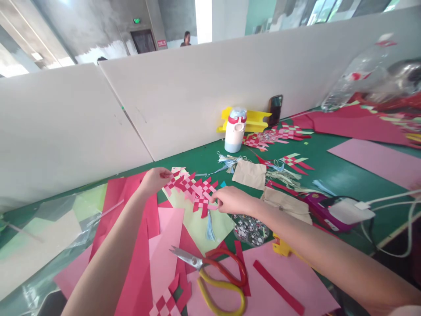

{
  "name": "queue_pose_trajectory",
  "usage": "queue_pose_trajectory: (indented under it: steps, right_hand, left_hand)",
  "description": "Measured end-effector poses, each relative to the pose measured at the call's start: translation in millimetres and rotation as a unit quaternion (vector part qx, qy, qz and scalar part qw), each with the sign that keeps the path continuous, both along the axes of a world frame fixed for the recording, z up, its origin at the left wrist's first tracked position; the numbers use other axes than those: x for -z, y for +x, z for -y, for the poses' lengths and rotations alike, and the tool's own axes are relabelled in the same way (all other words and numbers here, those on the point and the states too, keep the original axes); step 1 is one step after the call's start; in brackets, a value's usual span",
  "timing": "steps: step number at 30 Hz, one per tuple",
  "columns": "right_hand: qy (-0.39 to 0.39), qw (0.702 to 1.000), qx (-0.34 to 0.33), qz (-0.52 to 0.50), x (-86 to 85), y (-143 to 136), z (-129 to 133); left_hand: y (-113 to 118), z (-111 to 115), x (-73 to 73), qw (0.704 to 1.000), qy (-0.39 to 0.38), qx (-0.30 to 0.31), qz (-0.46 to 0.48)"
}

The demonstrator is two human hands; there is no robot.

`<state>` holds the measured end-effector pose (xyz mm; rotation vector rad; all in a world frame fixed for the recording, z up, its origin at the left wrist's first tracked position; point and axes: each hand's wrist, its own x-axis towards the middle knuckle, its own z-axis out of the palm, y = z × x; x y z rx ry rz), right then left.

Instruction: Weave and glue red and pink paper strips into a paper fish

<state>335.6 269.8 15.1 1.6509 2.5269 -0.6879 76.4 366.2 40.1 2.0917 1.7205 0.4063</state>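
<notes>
Several woven red-and-pink paper fish (pixel 192 186) lie bunched over a pale green paper sheet (pixel 200 228). My left hand (pixel 158 179) has its fingers pinched at the far left end of the woven paper. At the right end, my right hand (pixel 233 201) pinches the edge of another woven piece with curled fingers. A light blue tassel (pixel 210 228) hangs down below the fish. Open scissors (pixel 197 262) with one red and one yellow handle rest on pink paper in front of my hands. Another woven piece (pixel 166 303) shows at the bottom edge.
Red paper sheets (pixel 126 245) spread on the left. A white bottle (pixel 235 131) and yellow holder (pixel 258 120) stand by the partition (pixel 184 101). Beige cloth pouches (pixel 250 174), a bag of googly eyes (pixel 251 230), a purple device (pixel 324 210) with white cables and a large plastic bottle (pixel 358 74) are rightward.
</notes>
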Motion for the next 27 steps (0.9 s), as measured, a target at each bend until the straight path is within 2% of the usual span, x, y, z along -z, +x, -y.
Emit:
queue_pose_trajectory:
  steps: [4,7,10,13,15,17,21,23,25,27]
  right_hand:
    - [0.002,1.000,0.008,-0.024,-8.6,3.6,0.3]
    - [0.003,0.999,0.012,-0.040,-11.7,2.9,-3.7]
    - [0.018,0.998,0.034,-0.044,-9.3,2.0,-10.5]
    - [0.038,0.997,0.054,-0.033,-3.8,2.5,-13.4]
    - [0.044,0.997,0.053,-0.020,-0.1,3.1,-10.1]
    - [0.046,0.998,0.044,-0.007,2.8,3.7,-2.7]
    - [0.032,0.999,0.014,0.010,4.9,4.7,16.0]
    - [0.019,1.000,0.004,0.016,3.9,5.1,23.5]
    - [0.008,1.000,-0.002,0.018,1.6,5.1,28.9]
    - [0.001,1.000,-0.005,0.014,-1.3,5.0,32.2]
  left_hand:
    - [11.4,14.6,-30.2,0.996,0.044,0.032,0.067]
    - [25.1,28.4,-51.0,0.978,0.167,0.068,0.103]
    - [34.8,43.0,-65.8,0.946,0.286,0.136,0.072]
    - [32.3,55.2,-66.0,0.895,0.390,0.216,0.009]
    - [22.7,61.3,-54.3,0.862,0.429,0.268,-0.026]
    - [8.2,66.2,-33.6,0.845,0.433,0.310,-0.049]
    - [-24.5,76.9,18.5,0.842,0.402,0.353,-0.068]
    - [-37.1,83.0,39.4,0.838,0.393,0.369,-0.087]
    - [-45.5,89.0,52.5,0.837,0.380,0.378,-0.107]
    - [-50.6,94.3,57.9,0.847,0.360,0.372,-0.121]
